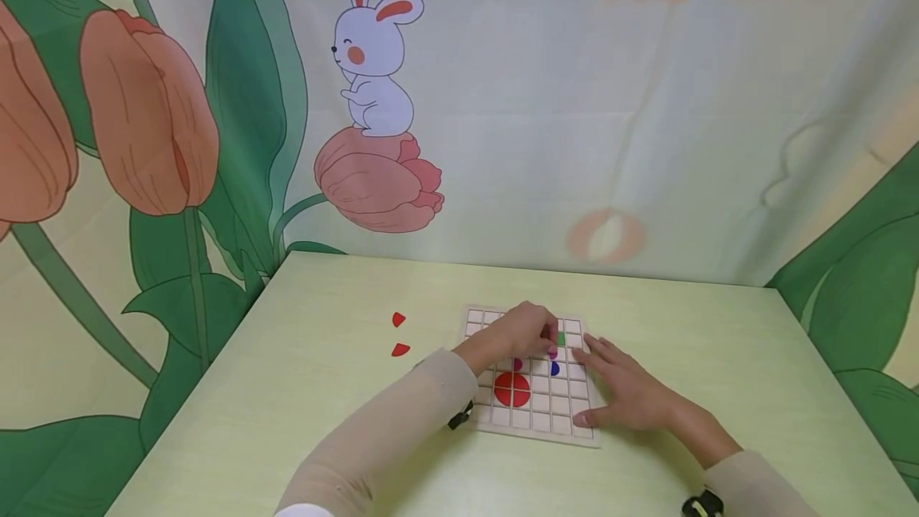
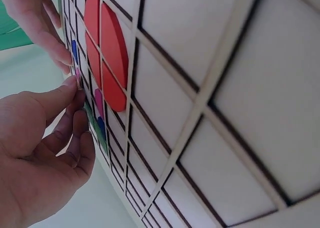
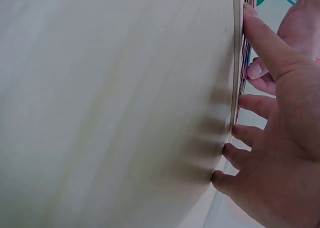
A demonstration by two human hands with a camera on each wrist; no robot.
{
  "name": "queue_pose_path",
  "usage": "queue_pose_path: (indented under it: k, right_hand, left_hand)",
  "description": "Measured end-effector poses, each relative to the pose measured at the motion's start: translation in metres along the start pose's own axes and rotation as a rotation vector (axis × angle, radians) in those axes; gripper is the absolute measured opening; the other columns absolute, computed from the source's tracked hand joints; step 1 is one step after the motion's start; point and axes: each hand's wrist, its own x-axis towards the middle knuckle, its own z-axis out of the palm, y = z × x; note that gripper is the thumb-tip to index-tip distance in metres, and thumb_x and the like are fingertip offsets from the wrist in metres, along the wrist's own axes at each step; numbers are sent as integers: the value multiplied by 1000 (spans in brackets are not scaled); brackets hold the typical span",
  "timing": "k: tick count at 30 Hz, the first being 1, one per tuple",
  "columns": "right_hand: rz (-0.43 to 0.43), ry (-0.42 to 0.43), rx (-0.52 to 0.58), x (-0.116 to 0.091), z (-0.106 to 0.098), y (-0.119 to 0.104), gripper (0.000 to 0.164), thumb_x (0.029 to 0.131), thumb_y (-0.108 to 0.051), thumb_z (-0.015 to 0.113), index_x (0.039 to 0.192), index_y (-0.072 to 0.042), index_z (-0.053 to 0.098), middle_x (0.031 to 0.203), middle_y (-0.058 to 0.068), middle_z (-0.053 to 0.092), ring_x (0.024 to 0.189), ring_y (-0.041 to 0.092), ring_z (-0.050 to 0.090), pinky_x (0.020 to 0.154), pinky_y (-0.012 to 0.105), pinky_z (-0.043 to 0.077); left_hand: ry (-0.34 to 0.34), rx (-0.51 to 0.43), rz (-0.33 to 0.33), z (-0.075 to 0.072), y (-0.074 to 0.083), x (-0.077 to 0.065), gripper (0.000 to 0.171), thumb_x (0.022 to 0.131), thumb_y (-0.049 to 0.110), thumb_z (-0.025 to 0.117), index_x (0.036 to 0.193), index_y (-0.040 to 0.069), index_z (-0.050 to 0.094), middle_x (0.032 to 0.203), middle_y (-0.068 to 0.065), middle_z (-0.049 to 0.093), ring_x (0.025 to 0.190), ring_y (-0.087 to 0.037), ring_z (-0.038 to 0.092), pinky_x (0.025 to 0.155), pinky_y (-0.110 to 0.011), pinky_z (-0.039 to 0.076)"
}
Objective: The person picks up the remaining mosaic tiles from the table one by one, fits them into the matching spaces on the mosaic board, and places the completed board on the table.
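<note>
A wooden grid board (image 1: 562,424) lies on the table, its squares marked off by raised strips. My left hand (image 1: 530,329) reaches over the far part of it, thumb and fingers pinching a small purple piece (image 2: 77,74) down at a square. Beside that sit a green piece (image 1: 561,338) and a blue half-round piece (image 1: 555,369). Four red quarter pieces, which form a red circle (image 1: 504,398), lie nearer me, with a magenta piece (image 1: 518,365) just beyond. My right hand (image 1: 632,393) rests with spread fingers along the board's right edge, the thumb on its near corner area.
Two loose red pieces, one farther back (image 1: 398,319) and one nearer (image 1: 400,350), lie on the table left of the board. Behind the table's far edge hangs a curtain (image 1: 502,142) printed with a rabbit and tulips.
</note>
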Motion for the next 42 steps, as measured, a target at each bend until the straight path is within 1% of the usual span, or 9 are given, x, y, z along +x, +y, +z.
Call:
queue_pose_path:
  k: [4,7,11,15,20,25,31,37,42]
  right_hand:
    - [12,-5,6,0,1,0,109,80,-65,84,163,-10,39,174,20,19,157,51,15,118,74,23]
    - [14,-6,3,1,2,0,109,80,-66,84,163,-11,39,174,20,19,157,51,15,117,75,23]
    - [28,-5,-7,1,3,1,110,79,-68,83,164,-13,39,175,18,18,158,50,15,118,74,24]
    - [23,0,-9,1,3,2,111,79,-68,83,164,-12,39,175,18,18,158,49,14,118,73,24]
    - [0,8,0,1,1,0,109,80,-64,85,163,-9,40,174,20,19,157,51,15,119,73,23]
    - [9,3,-4,0,1,-2,109,80,-65,84,163,-10,39,174,20,19,158,51,14,119,73,23]
    - [10,4,-4,1,2,-1,110,80,-66,84,163,-10,39,174,20,19,158,51,15,119,73,23]
    - [3,5,-13,1,1,-2,110,81,-66,83,164,-9,39,174,21,19,157,51,15,119,73,23]
    - [8,1,-13,0,0,-4,110,80,-66,83,164,-9,38,174,21,19,157,51,14,118,73,23]
  left_hand:
    - [11,-9,51,-7,-3,-7,6,101,24,76,101,18,73,88,9,65,79,-9,58,70,-19,50]
    - [48,-10,90,-21,-9,-18,11,100,25,77,105,16,74,92,9,66,84,-8,59,77,-19,51]
    - [105,-36,85,-42,-22,-36,26,98,29,80,117,12,74,104,5,68,96,-11,62,88,-22,53]
    - [155,-69,50,-60,-42,-58,33,97,29,81,123,9,73,115,-3,71,109,-19,65,96,-29,54]
    - [207,-94,-18,-77,-72,-84,33,97,27,81,123,10,73,119,-9,70,113,-27,65,98,-37,55]
    - [245,-60,-91,-89,-102,-105,37,95,28,83,125,8,72,119,-10,70,112,-27,64,97,-38,54]
    - [261,-68,-176,-101,-130,-129,41,95,26,83,128,5,71,121,-14,69,115,-32,63,95,-39,56]
    - [282,-91,-256,-106,-158,-144,41,96,22,82,130,3,69,122,-15,67,115,-34,61,94,-40,57]
    - [275,-99,-296,-102,-175,-148,38,97,16,79,130,1,69,118,-12,67,112,-31,61,94,-40,56]
